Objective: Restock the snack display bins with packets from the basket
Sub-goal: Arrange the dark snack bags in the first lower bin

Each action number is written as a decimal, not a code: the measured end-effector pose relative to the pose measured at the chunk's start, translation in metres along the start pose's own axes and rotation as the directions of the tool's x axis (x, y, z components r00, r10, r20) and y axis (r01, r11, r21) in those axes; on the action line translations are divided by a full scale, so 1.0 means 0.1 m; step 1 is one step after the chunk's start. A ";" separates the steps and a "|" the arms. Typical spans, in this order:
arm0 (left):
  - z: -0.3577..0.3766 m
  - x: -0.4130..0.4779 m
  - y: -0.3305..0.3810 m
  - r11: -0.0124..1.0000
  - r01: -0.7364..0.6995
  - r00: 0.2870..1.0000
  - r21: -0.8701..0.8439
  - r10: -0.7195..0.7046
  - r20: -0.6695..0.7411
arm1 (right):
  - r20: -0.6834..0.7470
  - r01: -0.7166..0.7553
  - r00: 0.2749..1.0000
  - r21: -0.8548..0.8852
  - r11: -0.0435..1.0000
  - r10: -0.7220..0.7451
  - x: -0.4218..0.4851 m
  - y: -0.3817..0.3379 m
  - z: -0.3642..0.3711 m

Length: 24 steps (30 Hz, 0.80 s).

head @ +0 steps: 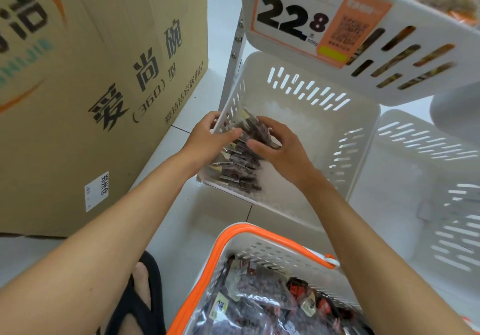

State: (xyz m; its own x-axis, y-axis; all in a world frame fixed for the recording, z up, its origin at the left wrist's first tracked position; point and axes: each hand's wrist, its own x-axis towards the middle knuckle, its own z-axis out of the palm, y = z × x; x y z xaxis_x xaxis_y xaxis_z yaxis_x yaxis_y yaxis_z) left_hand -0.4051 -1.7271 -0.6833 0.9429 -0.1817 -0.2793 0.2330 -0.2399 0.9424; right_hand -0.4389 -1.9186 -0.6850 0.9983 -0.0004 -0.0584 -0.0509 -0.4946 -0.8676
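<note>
**Both hands at the low bin's left wall**

The left hand [207, 139] straddles the left wall of the white slotted plastic display bin [311, 116], fingers outside and thumb inside, its grip closed on that wall. The right hand [283, 147] curls its grip round the dark clear-wrapped snack packets [241, 168], which stand in a row along the bin's left side. Nearer, the white basket with an orange rim [262, 233] holds more such packets. A brown cardboard box [91, 87] stands at left. Farther up, an orange-edged price tag [293, 17] reads 22.8.
</note>
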 end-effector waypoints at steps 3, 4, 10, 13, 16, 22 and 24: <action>0.01 -0.02 -0.01 1.000 0.001 1.000 -0.024 -0.001 0.003 | 0.065 -0.010 0.998 -0.059 0.998 0.013 0.01 -0.02 0.00; 0.01 -0.02 0.00 1.000 -0.003 1.000 -0.022 0.003 -0.003 | 0.055 0.000 0.998 -0.075 0.997 0.004 0.00 -0.03 0.00; 0.05 -0.05 0.05 0.999 -0.027 1.000 0.022 0.027 -0.005 | -0.206 0.078 0.973 -0.123 0.989 -0.102 -0.18 -0.08 -0.02; 0.04 -0.06 0.03 0.999 -0.036 0.999 0.030 0.036 0.001 | -0.261 0.057 0.961 -0.128 0.990 -0.089 -0.22 -0.03 -0.01; 0.04 -0.06 0.00 0.999 -0.046 0.999 0.010 0.046 -0.010 | -0.189 0.056 0.979 -0.143 0.988 -0.082 -0.18 -0.08 0.04; 0.07 0.00 -0.04 0.996 -0.052 0.992 0.067 0.059 -0.109 | 0.131 0.056 0.991 -0.164 0.985 -0.034 0.05 -0.02 0.11; 0.08 0.00 -0.05 0.994 -0.049 0.991 0.099 0.061 -0.116 | 0.134 0.017 0.991 -0.105 0.994 -0.003 0.05 -0.03 0.05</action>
State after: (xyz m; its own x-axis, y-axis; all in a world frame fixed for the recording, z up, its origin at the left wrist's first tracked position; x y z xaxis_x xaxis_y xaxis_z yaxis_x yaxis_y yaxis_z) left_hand -0.4080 -1.7335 -0.6890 0.9766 -0.0837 -0.1980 0.1612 -0.3242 0.9322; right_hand -0.4335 -1.9130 -0.6847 0.9856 0.1174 -0.1217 -0.0309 -0.5828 -0.8121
